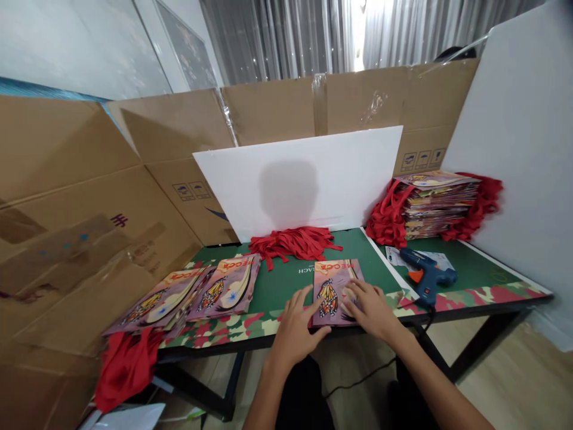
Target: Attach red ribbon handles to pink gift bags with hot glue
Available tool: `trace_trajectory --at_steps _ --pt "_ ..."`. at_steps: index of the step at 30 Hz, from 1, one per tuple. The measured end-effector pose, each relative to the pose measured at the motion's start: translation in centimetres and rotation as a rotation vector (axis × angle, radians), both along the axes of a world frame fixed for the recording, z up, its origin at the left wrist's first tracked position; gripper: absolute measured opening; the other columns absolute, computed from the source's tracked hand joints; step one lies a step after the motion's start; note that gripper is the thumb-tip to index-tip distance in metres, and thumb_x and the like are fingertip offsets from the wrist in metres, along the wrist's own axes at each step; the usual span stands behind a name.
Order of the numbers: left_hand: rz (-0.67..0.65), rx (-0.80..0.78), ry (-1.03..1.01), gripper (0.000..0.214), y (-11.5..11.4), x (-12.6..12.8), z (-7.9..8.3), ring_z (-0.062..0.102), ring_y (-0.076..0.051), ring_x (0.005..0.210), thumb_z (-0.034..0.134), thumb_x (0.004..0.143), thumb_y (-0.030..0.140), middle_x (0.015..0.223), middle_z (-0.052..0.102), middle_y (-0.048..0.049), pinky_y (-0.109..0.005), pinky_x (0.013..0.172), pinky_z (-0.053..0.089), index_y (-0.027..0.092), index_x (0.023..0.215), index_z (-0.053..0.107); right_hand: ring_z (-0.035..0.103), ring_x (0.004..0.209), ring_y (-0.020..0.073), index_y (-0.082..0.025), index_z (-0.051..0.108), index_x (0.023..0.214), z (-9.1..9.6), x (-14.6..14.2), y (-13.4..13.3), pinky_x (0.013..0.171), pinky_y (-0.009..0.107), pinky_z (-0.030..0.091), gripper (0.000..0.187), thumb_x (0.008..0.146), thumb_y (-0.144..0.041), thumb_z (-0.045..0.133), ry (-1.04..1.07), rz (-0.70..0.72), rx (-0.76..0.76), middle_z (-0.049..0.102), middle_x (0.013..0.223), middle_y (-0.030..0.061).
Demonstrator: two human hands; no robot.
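A flat paper bag (333, 272), printed with a butterfly and the word MECCA, lies at the front edge of the green table. My left hand (299, 328) is at its left side, fingers spread and the fingertips near or on its left edge. Across the bag's right half rests my right hand (369, 304), palm down with its fingers stretched out. Neither hand grips anything. Behind the bag is a heap of red ribbon strips (295, 242). A blue glue gun (427, 275) lies to the right of my right hand.
Flat bags are piled at the left (226, 286), beside another pile (154, 301) with red ribbons hanging over the edge. A tall stack of ribboned bags (439, 206) stands at the back right. Cardboard walls (273, 110) and a white board (340, 185) enclose the table.
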State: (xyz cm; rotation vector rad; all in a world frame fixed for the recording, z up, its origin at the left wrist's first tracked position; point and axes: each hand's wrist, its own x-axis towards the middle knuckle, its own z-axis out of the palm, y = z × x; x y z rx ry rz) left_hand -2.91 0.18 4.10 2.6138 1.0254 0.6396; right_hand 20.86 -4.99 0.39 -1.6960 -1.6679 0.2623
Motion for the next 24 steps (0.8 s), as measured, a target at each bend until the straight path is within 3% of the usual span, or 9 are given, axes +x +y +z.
trace_trajectory --at_steps 3,5,7,9,11,14,18,21,24 --pt "-0.062 -0.027 0.08 0.036 1.5 0.5 -0.6 0.057 -0.03 0.132 0.072 0.089 0.036 0.141 0.063 -0.0098 -0.051 0.113 0.044 0.027 0.124 0.075 0.041 0.148 0.0256 -0.019 0.055 0.147 -0.8 0.2 -1.5 0.119 0.049 0.033 0.053 0.103 -0.048 0.046 -0.137 0.117 -0.071 0.046 0.159 0.0132" --pt "-0.072 -0.06 0.084 0.027 1.7 1.1 -0.9 0.065 -0.025 0.116 0.06 0.097 0.033 0.122 0.072 -0.009 -0.045 0.107 0.05 0.024 0.116 0.077 0.037 0.151 0.0275 -0.015 0.049 0.153 -1.1 1.2 -1.8 0.12 0.048 0.033 0.059 0.104 -0.048 0.042 -0.17 0.019 -0.096 0.038 0.163 0.0155" --pt "-0.046 -0.052 0.076 0.033 1.4 1.6 -1.1 0.064 -0.027 0.112 0.064 0.095 0.041 0.118 0.071 -0.0102 -0.047 0.103 0.051 0.022 0.119 0.076 0.034 0.152 0.0326 -0.011 0.049 0.153 -1.5 2.4 -1.9 0.12 0.052 0.032 0.062 0.105 -0.047 0.039 -0.213 -0.173 -0.146 0.036 0.163 0.0185" --pt "-0.014 -0.031 0.077 0.055 0.8 2.0 -1.2 0.06 -0.031 0.116 0.076 0.082 0.053 0.125 0.066 -0.0111 -0.052 0.103 0.05 0.024 0.129 0.071 0.03 0.153 0.0361 -0.009 0.05 0.153 -2.1 3.1 -2.2 0.12 0.054 0.031 0.063 0.105 -0.048 0.04 -0.262 -0.287 -0.192 0.037 0.163 0.0191" --pt "0.029 0.004 0.069 0.065 0.4 2.3 -1.6 0.055 -0.033 0.123 0.078 0.079 0.057 0.133 0.061 -0.0113 -0.054 0.105 0.048 0.026 0.135 0.067 0.031 0.153 0.035 -0.01 0.05 0.154 -2.8 3.4 -2.5 0.121 0.052 0.031 0.063 0.105 -0.049 0.038 -0.278 -0.295 -0.2 0.037 0.163 0.0183" --pt "0.079 0.029 0.04 0.061 0.2 2.3 -2.3 0.051 -0.033 0.129 0.072 0.085 0.057 0.137 0.058 -0.0123 -0.054 0.109 0.045 0.024 0.136 0.067 0.033 0.153 0.0352 -0.012 0.054 0.151 -3.8 3.3 -2.7 0.121 0.052 0.032 0.062 0.105 -0.05 0.038 -0.286 -0.362 -0.161 0.037 0.162 0.0211" --pt "0.064 -0.011 0.055 0.07 0.5 1.9 -2.3 0.051 -0.034 0.128 0.08 0.077 0.058 0.137 0.057 -0.0122 -0.054 0.109 0.046 0.025 0.137 0.066 0.039 0.148 0.0406 -0.007 0.061 0.143 -4.6 3.4 -3.0 0.118 0.057 0.034 0.06 0.102 -0.048 0.046 -0.267 -0.481 -0.046 0.043 0.156 0.0266" --pt "0.037 -0.044 0.059 0.057 0.7 1.7 -1.5 0.054 -0.032 0.124 0.075 0.084 0.054 0.133 0.061 -0.011 -0.051 0.109 0.047 0.025 0.133 0.07 0.057 0.134 0.035 -0.007 0.069 0.127 -3.7 2.9 -4.0 0.113 0.055 0.042 0.046 0.102 -0.037 0.045 -0.181 -0.392 0.212 0.061 0.14 0.0234" --pt "0.003 -0.061 0.036 0.046 0.8 2.0 -0.5 0.061 -0.028 0.118 0.066 0.093 0.052 0.127 0.067 -0.0092 -0.046 0.107 0.05 0.025 0.129 0.072 0.067 0.115 0.0219 -0.017 0.07 0.118 -1.6 0.6 -5.3 0.104 0.039 0.051 0.031 0.102 -0.02 0.044 -0.153 -0.068 0.492 0.073 0.118 0.0124"
